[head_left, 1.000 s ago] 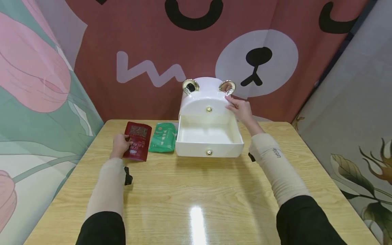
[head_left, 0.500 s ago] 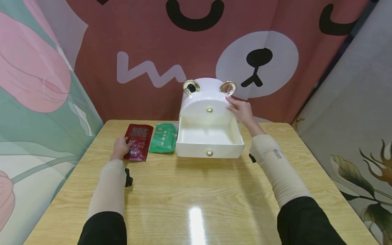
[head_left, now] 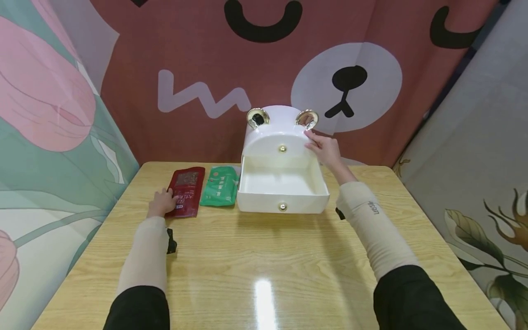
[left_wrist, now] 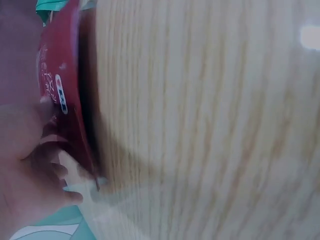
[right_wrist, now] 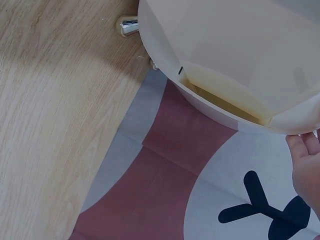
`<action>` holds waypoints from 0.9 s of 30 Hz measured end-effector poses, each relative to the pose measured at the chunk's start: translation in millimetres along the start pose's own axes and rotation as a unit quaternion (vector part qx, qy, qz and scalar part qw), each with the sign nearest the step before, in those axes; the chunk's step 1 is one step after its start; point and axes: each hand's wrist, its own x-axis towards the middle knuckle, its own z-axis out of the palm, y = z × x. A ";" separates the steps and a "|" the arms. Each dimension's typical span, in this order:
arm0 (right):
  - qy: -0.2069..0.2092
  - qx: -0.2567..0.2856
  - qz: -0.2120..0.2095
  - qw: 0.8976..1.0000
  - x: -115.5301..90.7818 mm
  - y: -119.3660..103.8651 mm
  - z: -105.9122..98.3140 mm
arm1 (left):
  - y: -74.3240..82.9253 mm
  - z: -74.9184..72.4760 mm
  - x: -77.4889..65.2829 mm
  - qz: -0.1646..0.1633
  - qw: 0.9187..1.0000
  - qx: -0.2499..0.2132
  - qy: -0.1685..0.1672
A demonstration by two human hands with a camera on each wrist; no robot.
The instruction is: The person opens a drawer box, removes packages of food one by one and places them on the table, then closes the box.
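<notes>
In the head view, my left hand rests at the left edge of a dark red pouch with white lettering, its thumb side over the pouch's face. In the left wrist view, fingertips show just past the pouch's edge. A green packet lies to the right of the pouch. My right hand touches the upper right side of a white drawer box with extended fingers, just under one of its gold-ringed ears. The lower drawer is pulled out and bare inside.
A wooden table lies under everything, with a light reflection near its front. A patterned cloth hangs close behind the box, and more printed cloth stands at both sides.
My left fingers have loosened and spread at the red pouch, whose upper end has shifted slightly left. My right hand and the drawer box stay as they were.
</notes>
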 end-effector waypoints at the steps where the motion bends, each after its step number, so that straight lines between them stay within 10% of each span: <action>1: 0.000 -0.001 0.001 1.000 -0.1 0.2 0.2 | 12.5 -9.0 -13.8 -0.011 0.999 0.010 -0.029; 6: 0.000 -0.006 -0.003 1.000 -0.3 1.6 0.5 | 31.6 -20.1 -39.3 -0.003 0.998 0.020 -0.054; 27: 0.023 0.005 -0.030 0.999 -0.6 2.0 2.0 | 39.9 -18.5 -39.2 -0.002 1.000 0.007 0.028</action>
